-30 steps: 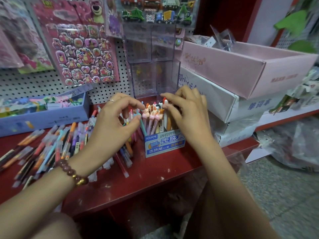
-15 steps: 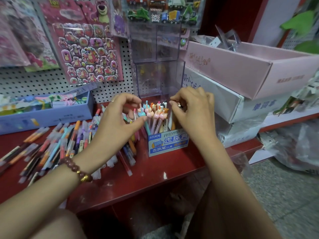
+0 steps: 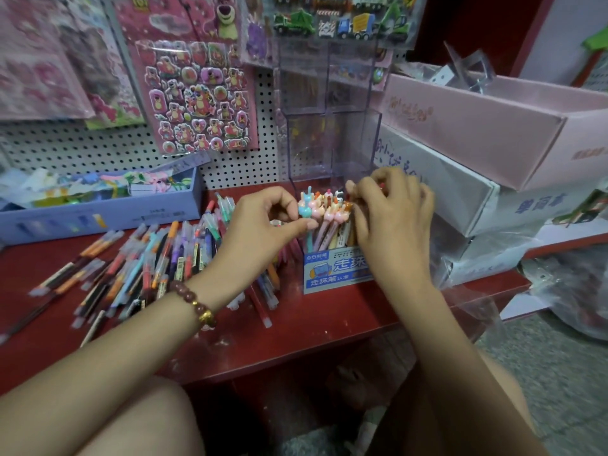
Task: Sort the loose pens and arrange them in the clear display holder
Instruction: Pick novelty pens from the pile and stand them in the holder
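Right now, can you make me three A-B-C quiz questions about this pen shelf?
1. Where do the loose pens lie? A on the red shelf, left of the small pen box; B in a bag; C on the floor.
2. What colour is the top box at right? A green; B pink; C black.
3. How do the boxed pens sit? A flat; B hung on hooks; C standing, tops up.
Answers: 1 A, they spread over the shelf; 2 B, pink walls; 3 C, toppers poke above the rim.
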Demonstrator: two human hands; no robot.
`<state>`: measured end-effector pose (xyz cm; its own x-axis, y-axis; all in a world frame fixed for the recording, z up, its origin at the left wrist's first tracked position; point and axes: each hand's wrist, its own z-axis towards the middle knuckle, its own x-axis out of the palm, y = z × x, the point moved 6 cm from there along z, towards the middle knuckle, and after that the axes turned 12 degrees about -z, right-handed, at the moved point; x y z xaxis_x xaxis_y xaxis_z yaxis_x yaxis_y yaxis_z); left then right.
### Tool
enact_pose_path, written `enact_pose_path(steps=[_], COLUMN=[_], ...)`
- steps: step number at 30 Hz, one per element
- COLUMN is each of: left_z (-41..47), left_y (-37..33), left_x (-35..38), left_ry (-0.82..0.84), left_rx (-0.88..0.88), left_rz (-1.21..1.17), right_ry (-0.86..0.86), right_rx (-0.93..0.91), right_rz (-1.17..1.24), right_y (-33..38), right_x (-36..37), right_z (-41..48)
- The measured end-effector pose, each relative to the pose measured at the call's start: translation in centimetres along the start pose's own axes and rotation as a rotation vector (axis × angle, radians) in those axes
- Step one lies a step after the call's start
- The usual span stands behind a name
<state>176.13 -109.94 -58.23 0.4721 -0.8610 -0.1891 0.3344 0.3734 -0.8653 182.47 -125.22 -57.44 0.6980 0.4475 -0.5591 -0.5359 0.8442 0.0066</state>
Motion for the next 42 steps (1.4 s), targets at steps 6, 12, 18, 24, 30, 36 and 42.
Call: enact_pose_path(steps=[6, 12, 18, 24, 30, 36, 42], left_z=[0.2, -0.2, -0.7, -2.0, -6.0, -8.4, -8.1], left_y=[0.8, 1.1, -0.5, 1.5, 6.9, 10.2, 9.9], left_x=[0.2, 0.3, -4.1, -13.8, -19.6, -21.2, -21.8], left_ry=[0.039, 0.184, 0.196, -0.088, 0.119, 0.485, 0.453], left_rx=[-0.022, 0.007, 0.095, 0.022, -0.187, -0.257, -0.155], left_rz=[0.010, 0.058, 0.132, 0.206, 0.528, 0.745, 0.748], right_ry=[-0.031, -0.203, -0.159, 0.046, 0.427, 0.530, 0.436], right_rx=[0.056, 0.048, -0.081, -0.289, -0.423, -0.688, -0.711], right_rz=[0.089, 0.424, 0.705, 0.830, 0.844, 0.486, 0.299], right_y=[-0.4, 1.9, 7.4, 13.9, 19.2, 23.1, 25.1], right_x=[-0.7, -4.1, -4.8, -3.4, 0.5, 2.9, 4.6], right_z=[-0.5, -0.9, -1.3, -3.5, -5.5, -7.8, -8.2])
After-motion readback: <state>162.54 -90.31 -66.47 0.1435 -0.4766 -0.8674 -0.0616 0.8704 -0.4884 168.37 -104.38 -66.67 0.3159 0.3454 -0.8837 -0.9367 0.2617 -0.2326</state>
